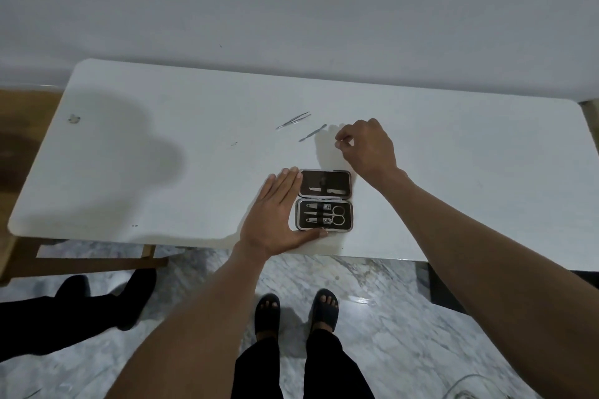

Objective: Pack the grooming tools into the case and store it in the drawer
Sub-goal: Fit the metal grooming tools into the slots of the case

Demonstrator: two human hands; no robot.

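An open grooming case (325, 201) lies flat near the front edge of the white table (162, 155). Its near half holds small scissors, clippers and a file under black straps; its far half holds flat tools. My left hand (278, 214) rests flat against the case's left side, thumb along its front edge, fingers spread. My right hand (366, 146) hovers behind the case with fingers curled and thumb and forefinger pinched; nothing shows in it. Loose tweezers (294, 120) and a thin metal cuticle tool (312, 132) lie on the table just left of that hand.
A grey wall stands behind the table. Below the front edge is marble floor, with my sandalled feet (296, 311). Another person's dark-clothed legs (97, 301) are at lower left beside a wooden frame (81, 264). No drawer is in view.
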